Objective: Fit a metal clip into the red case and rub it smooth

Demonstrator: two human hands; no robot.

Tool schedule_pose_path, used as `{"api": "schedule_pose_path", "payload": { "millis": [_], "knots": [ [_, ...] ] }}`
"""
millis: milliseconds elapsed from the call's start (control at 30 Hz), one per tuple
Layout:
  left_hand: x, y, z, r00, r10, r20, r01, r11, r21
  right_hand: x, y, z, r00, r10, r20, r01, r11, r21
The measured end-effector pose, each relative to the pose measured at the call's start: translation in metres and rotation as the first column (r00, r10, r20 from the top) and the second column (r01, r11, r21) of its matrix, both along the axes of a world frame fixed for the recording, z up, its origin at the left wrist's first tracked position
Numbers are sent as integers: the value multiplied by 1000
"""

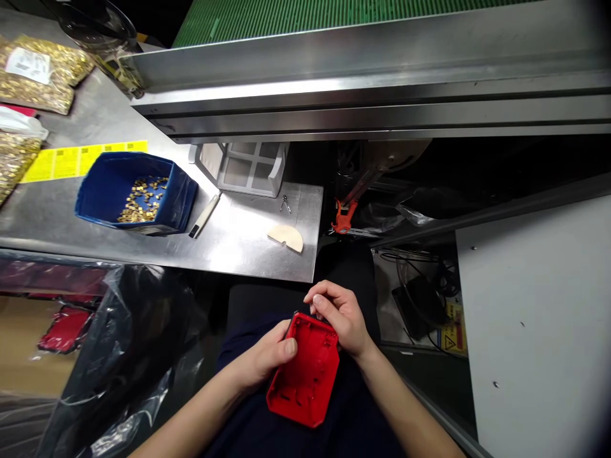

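Note:
A red plastic housing (305,375), an open shell with moulded ribs and posts inside, is tilted above my lap. My left hand (270,353) grips its left side, with the thumb over the rim and the other fingers hidden behind. At the upper right corner of the shell is my right hand (341,321). Its thumb and fingers are curled together in a pinch just over the top edge; whatever lies between them is too small or hidden to name. The lower fingers of that hand pass behind the shell's edge.
On the metal table (238,248) are a blue bin (100,187) with small brass parts, a white-handled tool (205,216), a grey plastic rack (251,168) and a half-round wooden piece (286,237). Bagged red parts (64,327) lie lower left. A conveyor rail (358,76) runs across the front.

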State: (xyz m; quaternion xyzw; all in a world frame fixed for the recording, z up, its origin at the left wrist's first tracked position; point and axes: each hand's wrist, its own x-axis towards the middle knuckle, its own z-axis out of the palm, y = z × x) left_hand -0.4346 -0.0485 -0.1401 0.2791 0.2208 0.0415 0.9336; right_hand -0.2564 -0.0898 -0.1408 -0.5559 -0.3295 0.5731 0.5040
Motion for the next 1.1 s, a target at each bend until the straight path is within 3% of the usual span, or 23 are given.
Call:
{"api": "schedule_pose_path", "payload": {
  "millis": [200, 400, 833, 1100],
  "knots": [
    [0, 1, 0, 1000, 12, -6, -12, 1000, -15, 0, 0, 1, 1000, -5, -26, 5, 1000, -1],
    [1, 3, 1, 999, -22, -30, 21, 1000, -18, -2, -1, -4, 995, -101, 12, 101, 995, -18],
    [3, 3, -4, 999, 48, -11, -49, 990, -131, 0, 2, -5, 993, -110, 37, 112, 993, -34],
    [-1, 5, -5, 996, 94, 3, -92, 978, -189, 11, 14, -27, 989, -73, 129, 89, 988, -124]
  ]
}}
